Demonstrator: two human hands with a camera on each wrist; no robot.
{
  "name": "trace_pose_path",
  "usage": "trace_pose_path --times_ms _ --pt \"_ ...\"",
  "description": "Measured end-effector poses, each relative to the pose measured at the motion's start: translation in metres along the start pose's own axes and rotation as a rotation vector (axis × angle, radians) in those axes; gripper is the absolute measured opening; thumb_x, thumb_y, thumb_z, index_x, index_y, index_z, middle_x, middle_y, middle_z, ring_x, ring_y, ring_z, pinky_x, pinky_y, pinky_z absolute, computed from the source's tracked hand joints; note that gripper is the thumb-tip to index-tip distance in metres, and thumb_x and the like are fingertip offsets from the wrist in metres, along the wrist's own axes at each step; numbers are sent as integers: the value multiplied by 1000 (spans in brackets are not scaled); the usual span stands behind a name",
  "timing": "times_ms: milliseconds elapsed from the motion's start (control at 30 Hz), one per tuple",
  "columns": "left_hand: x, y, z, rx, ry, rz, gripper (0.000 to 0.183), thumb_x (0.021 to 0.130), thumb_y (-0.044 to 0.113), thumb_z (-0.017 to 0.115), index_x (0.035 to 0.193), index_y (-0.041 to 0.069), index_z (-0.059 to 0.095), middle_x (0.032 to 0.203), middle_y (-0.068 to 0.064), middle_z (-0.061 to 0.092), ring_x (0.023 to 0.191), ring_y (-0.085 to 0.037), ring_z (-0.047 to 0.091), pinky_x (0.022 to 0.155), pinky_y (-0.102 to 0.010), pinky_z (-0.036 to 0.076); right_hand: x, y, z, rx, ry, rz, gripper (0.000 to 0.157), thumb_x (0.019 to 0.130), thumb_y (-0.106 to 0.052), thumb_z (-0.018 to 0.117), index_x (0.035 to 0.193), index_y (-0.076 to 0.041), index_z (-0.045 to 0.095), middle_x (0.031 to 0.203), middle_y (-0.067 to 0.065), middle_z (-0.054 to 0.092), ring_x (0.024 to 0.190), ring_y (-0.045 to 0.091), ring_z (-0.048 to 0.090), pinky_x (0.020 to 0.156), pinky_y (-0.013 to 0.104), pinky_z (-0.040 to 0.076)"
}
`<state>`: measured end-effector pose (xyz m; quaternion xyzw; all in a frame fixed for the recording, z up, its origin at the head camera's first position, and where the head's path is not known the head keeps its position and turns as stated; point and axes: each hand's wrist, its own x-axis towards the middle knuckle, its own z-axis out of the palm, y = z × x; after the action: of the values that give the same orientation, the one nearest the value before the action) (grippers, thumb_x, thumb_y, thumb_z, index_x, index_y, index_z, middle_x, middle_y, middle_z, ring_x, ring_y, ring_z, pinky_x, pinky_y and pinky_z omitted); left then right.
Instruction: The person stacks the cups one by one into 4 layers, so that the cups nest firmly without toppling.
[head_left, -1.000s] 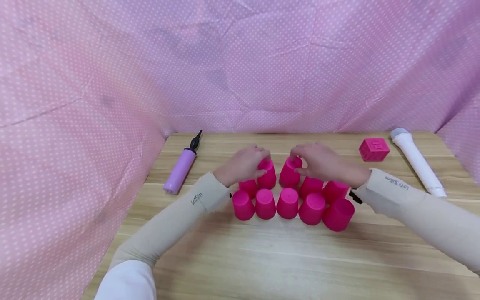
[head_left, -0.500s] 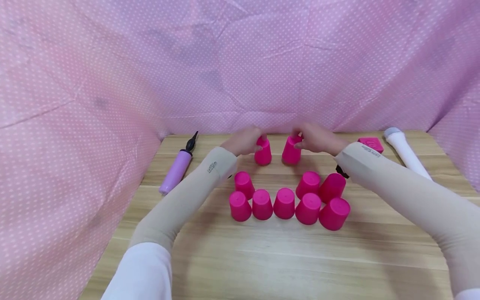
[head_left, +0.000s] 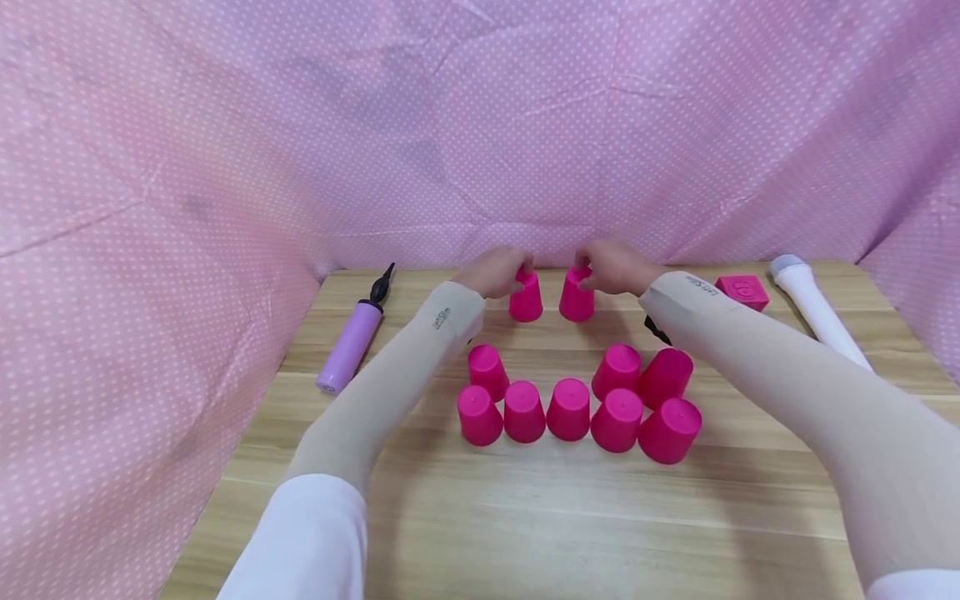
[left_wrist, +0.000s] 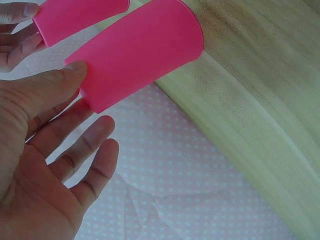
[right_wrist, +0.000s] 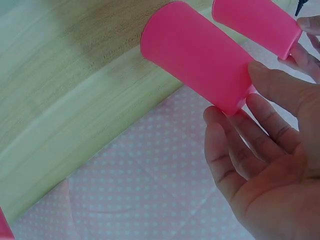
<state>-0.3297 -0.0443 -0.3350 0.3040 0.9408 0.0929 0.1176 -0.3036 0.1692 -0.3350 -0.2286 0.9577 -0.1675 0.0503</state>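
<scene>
Near the back of the table, my left hand [head_left: 495,271] pinches an upside-down pink cup [head_left: 527,302] by its narrow base end. Its thumb [left_wrist: 55,90] and index finger grip that end in the left wrist view, the other fingers spread loosely. A matching pink cup [head_left: 576,302] just to the right is held the same way by my right hand [head_left: 615,267]. A small gap separates the two cups. Closer to me, several more pink cups [head_left: 567,410] stand upside down, a front row with others behind it at both sides.
On the left lies a purple hand pump [head_left: 351,346] with a black nozzle. A pink cube [head_left: 744,292] and a white microphone [head_left: 817,308] lie at the right rear. Pink dotted cloth [head_left: 480,150] hangs beyond the wooden table [head_left: 570,517].
Both hands have carried the two cups out of the back of the group to the table's far side. Lately the right cup has shifted slightly left and back.
</scene>
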Motion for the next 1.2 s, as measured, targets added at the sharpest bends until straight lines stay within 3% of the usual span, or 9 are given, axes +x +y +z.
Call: trace_pose_path --times_ms 400,567,700,833,967,1200 --pt "3 5 0 -16 11 15 29 85 7 70 113 11 62 100 2 61 94 -13 56 81 -23 46 -7 -4 -3 5 25 11 12 77 -1 72 85 0 62 83 13 60 79 29 54 72 41 46" --pt "0 5 -2 -28 3 36 31 86 8 69 116 10 61 105 0 61 100 -15 55 85 -26 45 -10 -2 -2 11 13 6 18 77 2 70 93 2 62 87 15 60 81 29 53 75 42 46" --pt "-7 0 -5 -24 28 81 33 88 13 67 120 7 58 115 -6 60 112 -22 53 94 -32 42 -17 -1 -4 48 16 11 28 78 -2 72 104 3 61 98 18 60 93 34 55 83 48 45" --pt "-27 -8 -13 -13 63 133 35 88 15 68 119 4 58 119 -9 59 117 -26 50 99 -35 37 -32 -5 -12 81 60 -50 32 77 -3 74 106 4 60 105 19 61 101 38 55 87 51 43" --pt "-59 -11 -18 8 91 174 37 87 19 70 119 5 58 119 -8 58 112 -23 52 96 -34 40 -53 -9 -18 63 102 -157 29 74 -2 76 99 3 62 100 17 63 95 36 57 84 48 45" --pt "-118 -13 -7 50 121 281 34 85 23 72 114 7 62 112 -4 59 107 -20 52 94 -34 41 -103 -17 -19 -20 87 -207 31 73 -9 81 99 -5 65 97 7 62 92 28 58 80 45 47"
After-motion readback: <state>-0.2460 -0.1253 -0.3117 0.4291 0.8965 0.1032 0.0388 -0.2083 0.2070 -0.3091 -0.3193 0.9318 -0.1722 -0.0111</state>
